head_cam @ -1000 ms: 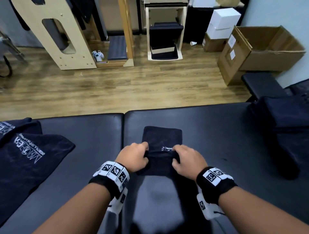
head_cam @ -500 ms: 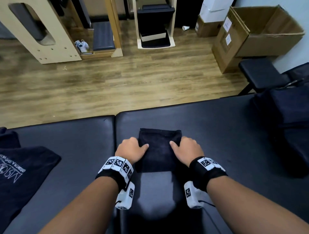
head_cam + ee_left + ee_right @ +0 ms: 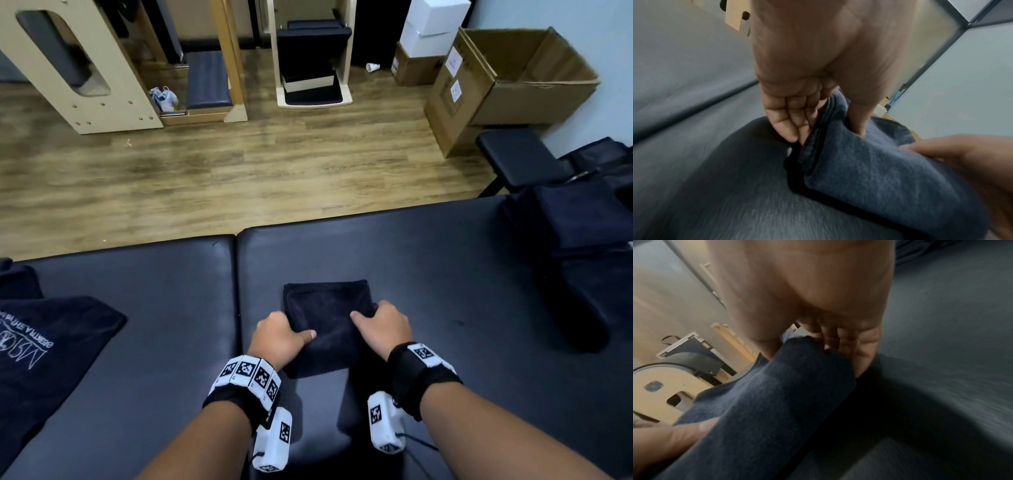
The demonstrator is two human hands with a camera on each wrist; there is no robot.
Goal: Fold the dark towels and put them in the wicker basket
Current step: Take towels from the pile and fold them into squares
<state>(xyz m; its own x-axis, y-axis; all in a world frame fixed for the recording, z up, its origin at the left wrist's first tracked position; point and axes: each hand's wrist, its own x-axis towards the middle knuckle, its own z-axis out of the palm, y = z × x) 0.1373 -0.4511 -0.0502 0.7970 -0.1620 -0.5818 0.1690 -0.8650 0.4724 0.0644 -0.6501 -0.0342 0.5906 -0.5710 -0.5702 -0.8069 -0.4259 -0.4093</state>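
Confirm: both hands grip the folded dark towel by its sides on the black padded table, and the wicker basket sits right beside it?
Not quite. No wicker basket shows in the head view or either wrist view. The rest holds: the left hand and right hand grip the folded dark towel by its sides on the black padded table.

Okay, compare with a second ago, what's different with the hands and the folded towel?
Both hands moved from the towel's middle fold out to its side edges. The left hand and right hand now grip the folded towel, thumbs on top, fingers tucked beneath. The white print that showed earlier is hidden. The towel stays on the padded table; the printed towel remains at left.
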